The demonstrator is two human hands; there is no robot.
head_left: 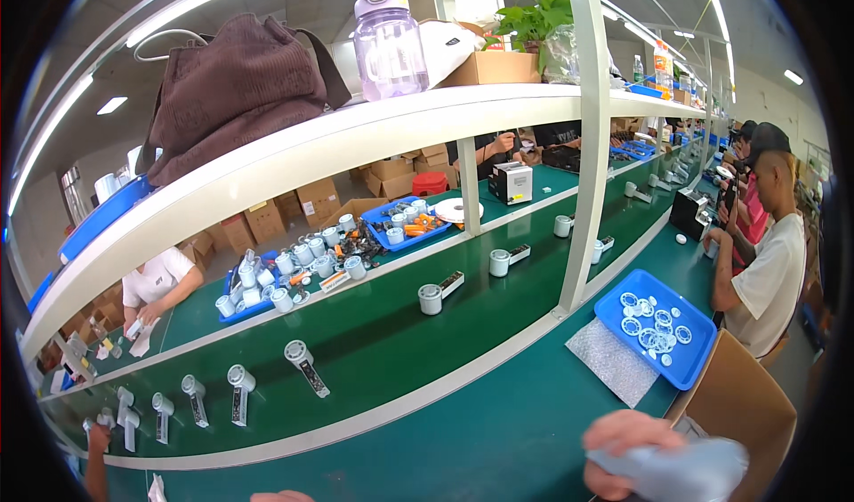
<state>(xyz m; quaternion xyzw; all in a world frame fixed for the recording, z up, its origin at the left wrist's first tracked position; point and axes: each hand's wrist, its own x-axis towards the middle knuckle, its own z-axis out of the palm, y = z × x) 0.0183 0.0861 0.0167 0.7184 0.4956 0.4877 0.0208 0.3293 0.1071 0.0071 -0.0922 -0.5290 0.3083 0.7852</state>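
My right hand (630,449) is at the lower right, its fingers wrapped round a pale grey-blue object (689,471). Motion smears that object, so its exact kind cannot be made out. It hangs over the front of an open cardboard box (743,404). Only a sliver of my left hand (281,497) shows at the bottom edge; its fingers and anything in them are hidden. Beyond my right hand, a blue tray (608,304) holds white ring-shaped covers and small round caps (663,333). Bubble wrap (612,360) lies partly under the tray.
On the green conveyor belt (374,342) lie several light-grey devices (301,355) with round heads and open handles. Past it stand blue trays of similar parts (253,275). A white post (583,146) and shelf rise ahead. One co-worker (774,244) sits at right; another's hand (100,440) reaches in at left.
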